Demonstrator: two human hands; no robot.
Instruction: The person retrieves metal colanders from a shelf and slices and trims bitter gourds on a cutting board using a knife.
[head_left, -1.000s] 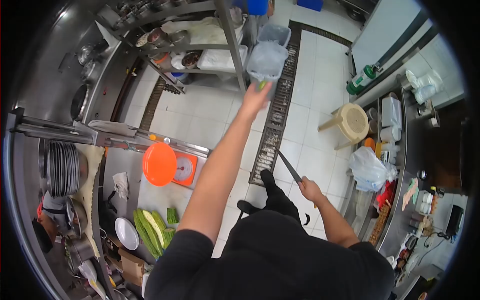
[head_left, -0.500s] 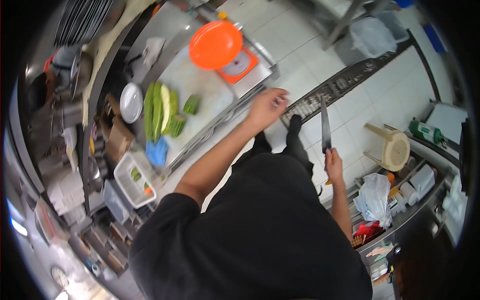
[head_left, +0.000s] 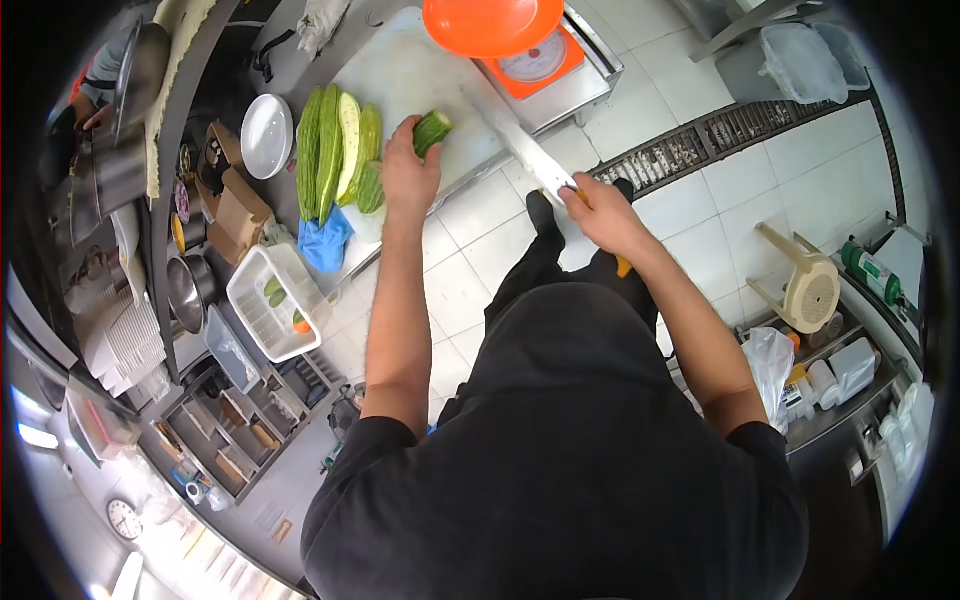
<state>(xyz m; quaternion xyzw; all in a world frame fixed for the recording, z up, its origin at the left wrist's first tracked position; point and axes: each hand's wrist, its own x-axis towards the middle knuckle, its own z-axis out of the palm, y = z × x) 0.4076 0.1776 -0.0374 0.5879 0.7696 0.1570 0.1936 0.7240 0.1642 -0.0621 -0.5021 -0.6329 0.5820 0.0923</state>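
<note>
My left hand [head_left: 412, 172] is over the white cutting board [head_left: 385, 70], its thumb and fingers closed round a short cut piece of zucchini [head_left: 433, 130]. My right hand [head_left: 605, 218] grips a large kitchen knife [head_left: 535, 160] by its yellow handle, the blade reaching toward the board's near edge. Left of my left hand lie several long green zucchini [head_left: 328, 150], one with a pale strip along it. A shorter piece [head_left: 370, 187] rests at their near end.
An orange kitchen scale [head_left: 535, 65] with an orange bowl [head_left: 490, 22] stands beyond the board. To the left are a white plate [head_left: 267, 137], a blue cloth [head_left: 325, 240] and a white basket [head_left: 275, 310] holding vegetables. A plastic stool [head_left: 810, 297] stands right.
My left hand has come down from the air onto the zucchini piece. My right hand has brought the knife from the right side over toward the board. The view has shifted.
</note>
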